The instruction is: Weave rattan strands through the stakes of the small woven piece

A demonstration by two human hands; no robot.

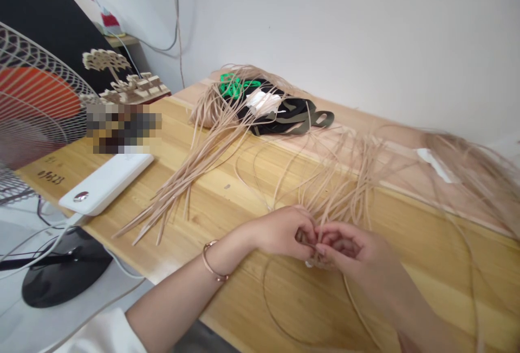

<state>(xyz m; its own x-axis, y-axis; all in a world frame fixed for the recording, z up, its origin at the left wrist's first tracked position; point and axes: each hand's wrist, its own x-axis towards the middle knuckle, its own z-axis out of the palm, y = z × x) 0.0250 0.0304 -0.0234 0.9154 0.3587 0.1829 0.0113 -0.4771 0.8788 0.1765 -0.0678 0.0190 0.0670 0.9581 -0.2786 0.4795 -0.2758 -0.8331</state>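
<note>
Thin tan weaving strands (357, 190) fan out over the wooden table from a small woven piece (323, 260) between my two hands. My left hand (290, 231), with a bracelet at its wrist, has thumb and fingers closed on the strands at the edge of this piece. Right beside it, my right hand (351, 247) pinches strands at the same spot, the fingertips of both hands almost touching. My fingers hide most of the woven part. A few long strands curve down toward the table's front edge.
A loose bundle of strands (179, 180) lies left of centre. Behind it sit a dark strapped bag (288, 117) and green cord (230, 85). A white power bank (108, 182), a fan (36, 93) and a wooden tree model (106, 60) stand left. More strands (475, 169) lie right.
</note>
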